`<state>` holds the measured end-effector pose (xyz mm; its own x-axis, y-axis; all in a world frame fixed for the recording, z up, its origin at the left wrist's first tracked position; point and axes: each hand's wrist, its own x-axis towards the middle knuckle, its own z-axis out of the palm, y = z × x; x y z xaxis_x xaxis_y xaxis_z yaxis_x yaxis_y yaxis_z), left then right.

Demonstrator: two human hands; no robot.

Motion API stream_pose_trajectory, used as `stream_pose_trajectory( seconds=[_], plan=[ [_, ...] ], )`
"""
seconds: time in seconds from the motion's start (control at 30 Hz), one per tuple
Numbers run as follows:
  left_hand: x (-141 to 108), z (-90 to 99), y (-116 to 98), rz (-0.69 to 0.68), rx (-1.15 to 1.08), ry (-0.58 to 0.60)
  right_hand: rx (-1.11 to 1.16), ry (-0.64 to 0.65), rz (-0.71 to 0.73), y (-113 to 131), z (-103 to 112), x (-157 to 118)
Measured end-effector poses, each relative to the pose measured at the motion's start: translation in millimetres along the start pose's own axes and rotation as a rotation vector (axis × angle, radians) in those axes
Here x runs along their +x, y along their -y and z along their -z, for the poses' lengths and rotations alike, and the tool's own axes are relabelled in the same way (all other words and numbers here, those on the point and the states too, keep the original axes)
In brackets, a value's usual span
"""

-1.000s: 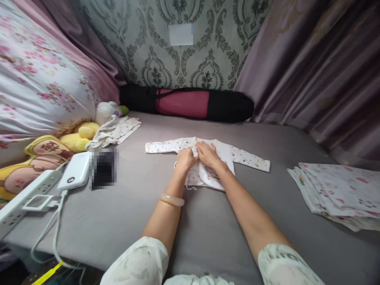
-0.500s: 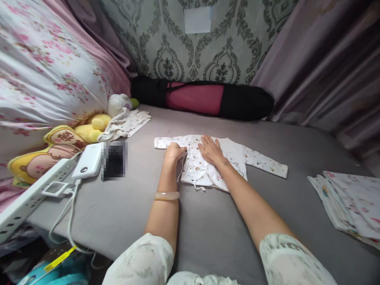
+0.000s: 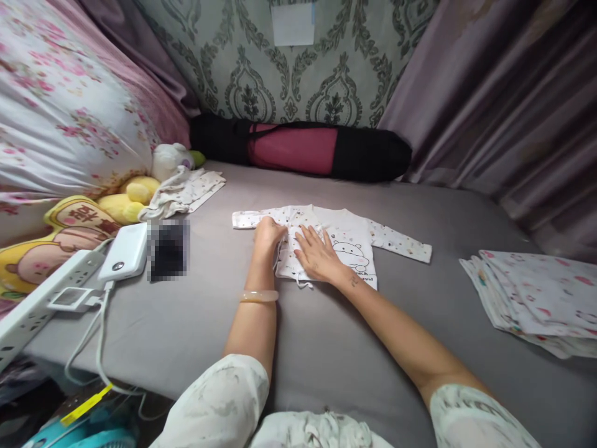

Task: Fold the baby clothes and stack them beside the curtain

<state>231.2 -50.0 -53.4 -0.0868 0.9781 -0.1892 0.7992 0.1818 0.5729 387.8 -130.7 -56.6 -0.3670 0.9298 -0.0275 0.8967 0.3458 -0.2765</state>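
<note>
On the shirt, the right hand lies flat, the left hand curled, its grip indiscernible.

1. A small white long-sleeved shirt lies flat, front up, in the middle of the grey surface, neckline far, hem near.
2. Its speckled sleeves spread left and right, the right one slanting nearer.
3. The front's right side bears an outlined cartoon animal and lettering.
4. White ties trail at the near hem.
</note>
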Motion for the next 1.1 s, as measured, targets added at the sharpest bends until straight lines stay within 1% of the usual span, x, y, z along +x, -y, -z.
stream_pose_trajectory(
  seconds=[0.13,0.27,0.37,0.4,0.47,0.53,0.57,0.63,0.7,0.77,0.83,0.87,0.97,1.1],
  plan=[
    [-4.3,1.5,-4.4,0.039,0.018,-0.051,-0.030,-0.016,0.021,10.3,-10.0,-6.7],
    [-6.6,3.2,-6.8,0.040,0.051,-0.036,0.027,-0.020,0.017,10.4,-15.4,-6.7],
    [-8.1,7.8,-8.0,0.037,0.103,-0.035,0.195,-0.001,0.051,1.3,-4.9,-7.3],
    [-8.9,10.3,-8.9,0.035,0.118,-0.047,0.273,-0.018,0.040,-4.6,1.3,-8.6],
    [-11.5,15.8,-12.3,0.020,0.134,-0.072,0.392,-0.103,-0.042,-20.4,14.2,-13.8],
    [-15.8,20.8,-19.0,-0.038,0.137,-0.072,0.379,-0.190,-0.174,-38.9,23.7,-22.1],
    [-18.8,22.3,-23.7,-0.082,0.138,-0.057,0.337,-0.194,-0.243,-47.8,26.0,-26.8],
    [-26.0,22.3,-35.6,-0.202,0.142,0.005,0.226,-0.151,-0.351,-62.2,25.0,-35.6],
    [-33.9,17.8,-48.6,-0.333,0.153,0.116,0.107,-0.092,-0.383,-70.0,18.5,-42.0],
    [-41.3,9.6,-60.0,-0.423,0.185,0.257,0.005,-0.064,-0.362,-71.7,10.4,-45.4],
    [-46.6,0.8,-67.4,-0.445,0.253,0.374,-0.057,-0.058,-0.348,-69.4,4.4,-47.5],
    [-48.3,-2.9,-69.4,-0.443,0.296,0.408,-0.074,-0.057,-0.341,-67.5,2.6,-49.0],
    [-50.7,-7.8,-71.4,-0.426,0.402,0.434,-0.089,-0.039,-0.294,-61.3,1.6,-58.4],
    [-52.3,-3.1,-72.1,-0.399,0.438,0.464,-0.072,-0.004,-0.188,-52.3,2.9,-81.7]
  ],
)
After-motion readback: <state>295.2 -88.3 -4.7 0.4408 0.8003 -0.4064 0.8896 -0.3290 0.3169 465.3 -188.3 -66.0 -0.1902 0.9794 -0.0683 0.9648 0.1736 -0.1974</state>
